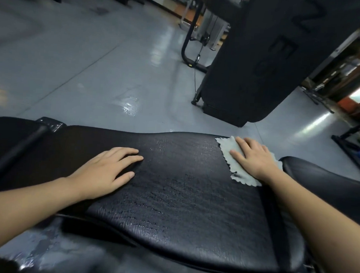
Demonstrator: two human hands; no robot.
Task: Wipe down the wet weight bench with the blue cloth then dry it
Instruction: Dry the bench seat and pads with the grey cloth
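Black bench (183, 188) running left to right, right hand (254, 158) flat on cloth (231, 159), left hand (103, 170) spread on pad

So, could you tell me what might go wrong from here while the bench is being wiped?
1. The cloth is small and sits at the far right end of the bench pad; droplets cover most of the pad, so it may saturate and just smear water.
2. The left hand rests flat on the wet pad and could slip or leave marks.
3. The floor beyond the bench looks wet, a possible slipping hazard.
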